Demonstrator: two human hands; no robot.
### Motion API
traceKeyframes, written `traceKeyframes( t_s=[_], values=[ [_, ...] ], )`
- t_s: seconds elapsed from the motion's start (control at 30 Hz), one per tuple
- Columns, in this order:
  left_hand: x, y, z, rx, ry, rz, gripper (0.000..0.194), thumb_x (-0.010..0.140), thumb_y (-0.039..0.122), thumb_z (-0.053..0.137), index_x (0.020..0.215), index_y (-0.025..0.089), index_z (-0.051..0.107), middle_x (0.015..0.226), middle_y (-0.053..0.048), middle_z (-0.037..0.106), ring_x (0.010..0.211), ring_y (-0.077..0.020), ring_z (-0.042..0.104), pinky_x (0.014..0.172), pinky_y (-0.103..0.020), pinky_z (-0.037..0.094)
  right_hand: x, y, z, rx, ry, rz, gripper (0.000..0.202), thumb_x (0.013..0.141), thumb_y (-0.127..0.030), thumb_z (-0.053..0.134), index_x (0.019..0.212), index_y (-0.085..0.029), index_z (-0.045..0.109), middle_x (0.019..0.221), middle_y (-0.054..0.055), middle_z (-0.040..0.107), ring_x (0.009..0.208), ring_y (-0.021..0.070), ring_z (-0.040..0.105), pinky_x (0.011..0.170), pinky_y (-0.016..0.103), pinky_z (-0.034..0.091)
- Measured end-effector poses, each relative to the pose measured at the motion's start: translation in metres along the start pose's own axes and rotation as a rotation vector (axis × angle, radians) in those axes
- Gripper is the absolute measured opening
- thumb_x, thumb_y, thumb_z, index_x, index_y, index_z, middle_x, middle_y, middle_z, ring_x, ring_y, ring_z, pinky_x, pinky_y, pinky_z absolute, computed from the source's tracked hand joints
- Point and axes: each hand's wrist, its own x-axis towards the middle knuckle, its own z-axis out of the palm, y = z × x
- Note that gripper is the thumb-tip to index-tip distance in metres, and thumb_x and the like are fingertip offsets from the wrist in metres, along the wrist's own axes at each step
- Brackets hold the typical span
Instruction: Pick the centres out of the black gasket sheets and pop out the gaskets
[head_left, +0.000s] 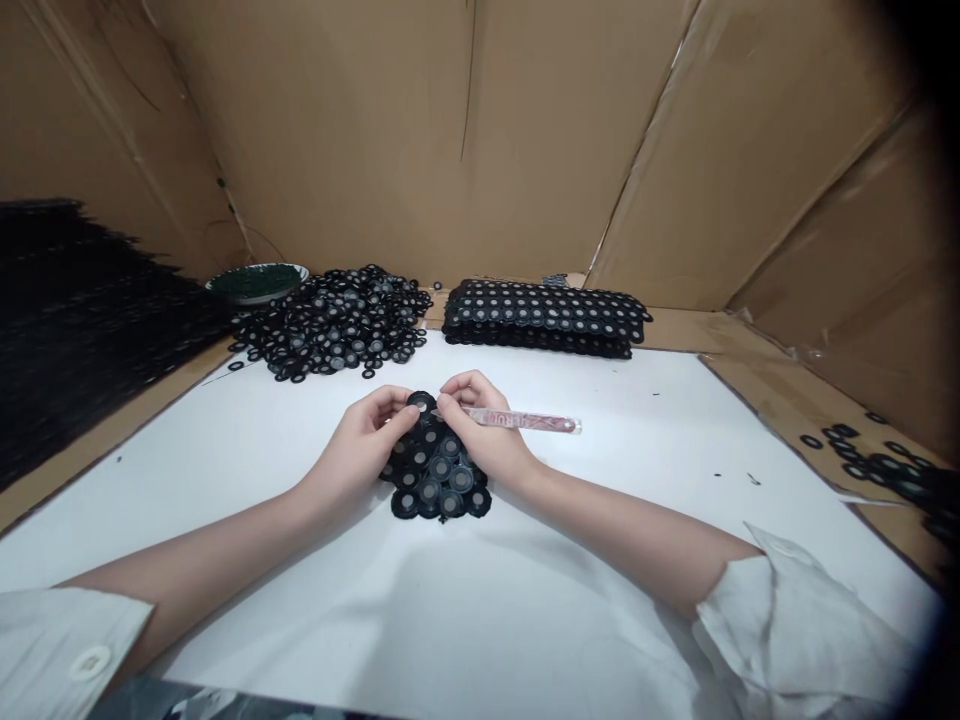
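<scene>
In front of me on the white tabletop lies a cluster of black round discs with grey centres [441, 468], several of them overlapping. My left hand [364, 435] is closed at its upper left, thumb and curled fingers pinching the edge of the topmost disc [422, 402]. My right hand [491, 435] closes round a slim pointed tool with a reddish handle in clear wrap [529, 421]. The tool's tip is beside that top disc, near the right thumb; whether it touches the disc I cannot tell. The handle sticks out to the right.
Behind the hands are a loose heap of black rings [337, 325] and stacked disc sheets [544, 318]. A white-rimmed bowl [304, 272] stands back left. A dark stack [90, 330] fills the left side. More rings [885, 465] lie right, by cardboard walls [390, 130].
</scene>
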Motion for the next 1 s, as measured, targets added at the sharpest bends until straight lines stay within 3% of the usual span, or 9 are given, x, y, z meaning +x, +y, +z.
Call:
traceKeyframes(
  t_s=[0.27, 0.6, 0.87, 1.0],
  values=[
    [0.001, -0.005, 0.01, -0.065, 0.065, -0.163, 0.015, 0.071, 0.028, 0.054, 0.076, 0.015, 0.055, 0.068, -0.001, 0.054, 0.064, -0.0139, 0.047, 0.055, -0.024, 0.033, 0.006, 0.007, 0.003, -0.276, -0.022, -0.011, 0.012, 0.079, -0.032, 0.044, 0.087, -0.023, 0.043, 0.071, -0.004, 0.051, 0.065, 0.0128, 0.05, 0.062, 0.027, 0.038],
    [-0.007, 0.004, 0.011, -0.1, 0.018, -0.233, 0.009, 0.071, 0.025, 0.052, 0.072, 0.017, 0.051, 0.065, 0.0, 0.051, 0.065, -0.0141, 0.047, 0.055, -0.023, 0.033, 0.009, 0.007, 0.004, -0.322, -0.007, -0.082, 0.008, 0.08, -0.03, 0.043, 0.08, -0.022, 0.045, 0.075, -0.003, 0.053, 0.072, 0.0134, 0.052, 0.066, 0.028, 0.04],
    [0.001, 0.001, 0.007, -0.142, 0.15, -0.072, 0.01, 0.073, 0.028, 0.053, 0.078, 0.02, 0.05, 0.07, 0.002, 0.053, 0.062, -0.0112, 0.047, 0.053, -0.021, 0.035, 0.013, 0.006, -0.009, -0.089, -0.038, 0.057, 0.017, 0.075, -0.038, 0.052, 0.08, -0.022, 0.049, 0.068, -0.003, 0.056, 0.061, 0.011, 0.05, 0.057, 0.024, 0.037],
    [0.003, 0.005, 0.006, -0.133, 0.205, -0.102, 0.018, 0.071, 0.024, 0.053, 0.089, 0.021, 0.053, 0.072, 0.002, 0.055, 0.063, -0.0121, 0.05, 0.052, -0.021, 0.036, 0.014, 0.008, -0.011, 0.073, 0.0, 0.111, 0.018, 0.074, -0.038, 0.054, 0.08, -0.022, 0.049, 0.063, -0.004, 0.054, 0.056, 0.0096, 0.048, 0.053, 0.022, 0.035]
  ],
)
